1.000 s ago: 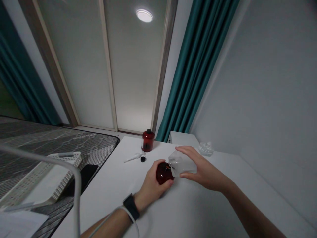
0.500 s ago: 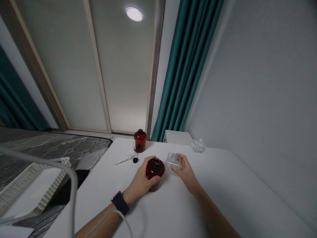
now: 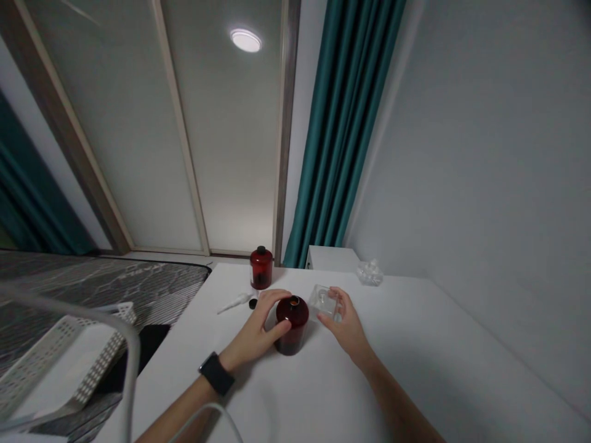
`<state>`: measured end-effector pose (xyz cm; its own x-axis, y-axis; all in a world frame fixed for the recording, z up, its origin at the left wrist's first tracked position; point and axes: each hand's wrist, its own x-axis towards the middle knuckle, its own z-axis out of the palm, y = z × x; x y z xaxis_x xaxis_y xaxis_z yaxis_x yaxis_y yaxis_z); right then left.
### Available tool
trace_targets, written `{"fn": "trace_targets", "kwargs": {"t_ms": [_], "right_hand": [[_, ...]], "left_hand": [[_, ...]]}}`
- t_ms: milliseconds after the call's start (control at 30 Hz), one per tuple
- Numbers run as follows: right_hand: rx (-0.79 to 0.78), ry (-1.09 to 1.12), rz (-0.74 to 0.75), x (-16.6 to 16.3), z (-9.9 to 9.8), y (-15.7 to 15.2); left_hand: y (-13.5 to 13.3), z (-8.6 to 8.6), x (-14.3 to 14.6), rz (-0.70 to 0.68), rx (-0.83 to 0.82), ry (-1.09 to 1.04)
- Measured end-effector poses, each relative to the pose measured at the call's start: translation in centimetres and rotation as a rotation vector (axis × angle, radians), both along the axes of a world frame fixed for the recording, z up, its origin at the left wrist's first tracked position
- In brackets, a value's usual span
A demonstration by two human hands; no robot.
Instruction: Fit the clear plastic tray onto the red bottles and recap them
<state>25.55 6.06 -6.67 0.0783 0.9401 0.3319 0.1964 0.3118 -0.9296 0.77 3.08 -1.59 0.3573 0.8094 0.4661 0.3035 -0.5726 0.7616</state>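
A dark red-brown bottle (image 3: 292, 329) with an uncapped round mouth stands upright on the white table. My left hand (image 3: 258, 326), a black watch at its wrist, is spread loosely around the bottle's left side. Its thumb lies over the front and its fingers are behind the shoulder, with a gap at the palm. Clear and squarish, a small container (image 3: 322, 300) is gripped between the thumb and fingers of my right hand (image 3: 344, 323), just right of the bottle. Left of the bottle lie a white pump head (image 3: 236, 302) and a small black cap (image 3: 253, 303), partly hidden by my left hand.
A second red bottle (image 3: 261, 268) with a black top stands at the table's far edge. Crumpled clear plastic (image 3: 370, 272) sits at the far right. A white perforated basket (image 3: 104, 351) is on the left, beyond the table. A pale cable (image 3: 132, 369) crosses the near left.
My left hand has loosened around the dark bottle and drawn slightly left. The bottle now stands more upright. The clear container has turned a little in my right hand.
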Motion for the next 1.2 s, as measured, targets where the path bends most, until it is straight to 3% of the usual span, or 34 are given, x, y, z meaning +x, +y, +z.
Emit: {"fn": "trace_targets", "kwargs": {"t_ms": [133,400,533,667,900,1067,1200], "right_hand": [[0.019,0.069,-0.018,-0.2,0.2,0.0],[0.051,0.1,-0.019,-0.3,0.3,-0.1],[0.065,0.085,0.007,0.2,0.6,0.2],[0.086,0.053,0.042,0.5,2.0,0.8],[0.185,-0.041,0.116,0.0,5.9,3.3],[0.266,-0.157,0.099,-0.6,7.4,5.4],[0.274,-0.238,0.102,-0.8,7.6,7.2]], "left_hand": [[0.0,1.0,-0.3,-0.03,0.031,0.06],[0.1,0.7,1.3,0.086,0.051,0.082],[0.9,1.7,0.8,-0.045,0.014,0.123],[1.9,2.6,0.1,-0.15,-0.011,0.148],[4.5,3.0,0.4,-0.173,0.044,0.232],[6.3,3.8,0.5,-0.16,-0.044,0.13],[8.1,4.8,0.5,-0.035,-0.137,-0.028]]}}
